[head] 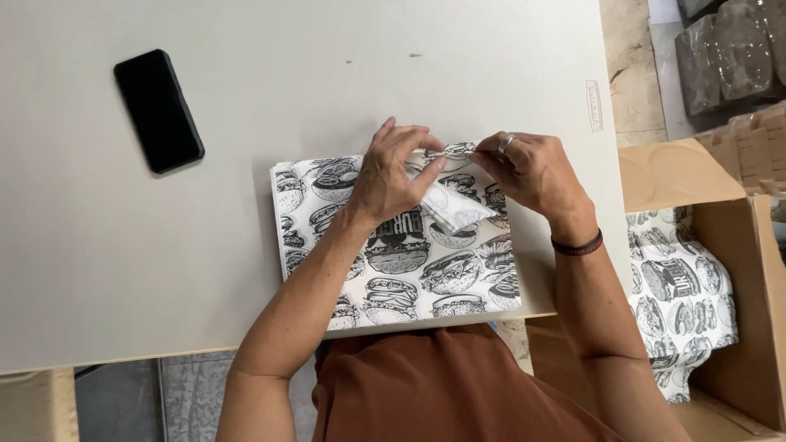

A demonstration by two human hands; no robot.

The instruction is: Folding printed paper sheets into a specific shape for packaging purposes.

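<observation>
Printed paper sheet (409, 270), white with black burger drawings, lies flat at centre of frame on the pale table (327, 82), near the table's lower edge. Roughly rectangular; long axis runs left-right, tilted slightly, right end lower. Top edge faces the upper frame, where both hands work it.

Left hand (391, 176) sits on the sheet's upper middle, fingers curled, thumb and forefinger pinching a folded bit of the top edge. Right hand (528, 168), ring (507, 143) on one finger, dark bracelet (577, 245) at the wrist, pinches the same folded edge from the right side. Fingertips of both hands nearly meet at the fold (454, 151). A turned-over flap showing a plain white underside (454, 205) lies just below the hands, between the wrists.

Around: black phone (158, 110) face-up at upper left of the table, well apart from the sheet, long axis steeply diagonal. Open cardboard box (753, 327) at lower right, off the table, holding more of the same printed paper (679, 295). Clear plastic-wrapped items (729, 49) at upper right on the floor. Nothing lies between the hands and the sheet; forearms cover part of its lower left and right edge.
</observation>
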